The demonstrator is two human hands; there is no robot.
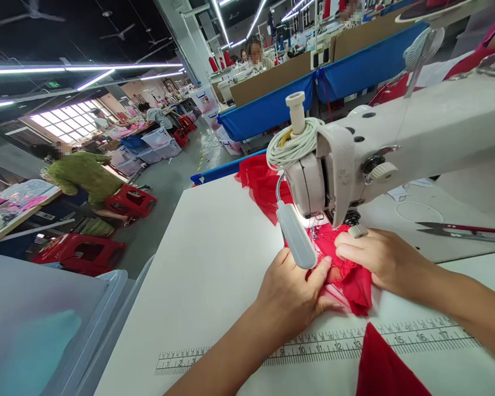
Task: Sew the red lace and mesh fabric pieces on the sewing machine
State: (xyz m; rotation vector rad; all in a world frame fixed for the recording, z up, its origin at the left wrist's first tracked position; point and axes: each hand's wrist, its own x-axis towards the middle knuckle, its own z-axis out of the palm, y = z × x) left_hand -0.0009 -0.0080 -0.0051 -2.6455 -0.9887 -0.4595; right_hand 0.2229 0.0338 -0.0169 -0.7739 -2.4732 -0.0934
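Note:
Red sheer fabric [357, 283] lies bunched under the head of a white sewing machine [396, 148]. My left hand [291, 289] grips its near left edge, thumb on top and fingers partly beneath the cloth. On the right side, my right hand [371, 256] presses and pinches the same fabric beside the presser foot, its fingertips partly hidden by the machine. A small grey lamp [297, 236] on a bent neck hangs over the left fingers and lights the needle area. More red cloth [264, 184] spreads out behind the needle.
Scissors [470, 231] lie on the machine bed at right. A printed ruler [322, 346] runs along the white table's [190, 264] front, with a red fabric point [383, 366] below it. Plastic bins [119, 297] stand left. Co-workers sit farther off, one in green [86, 176].

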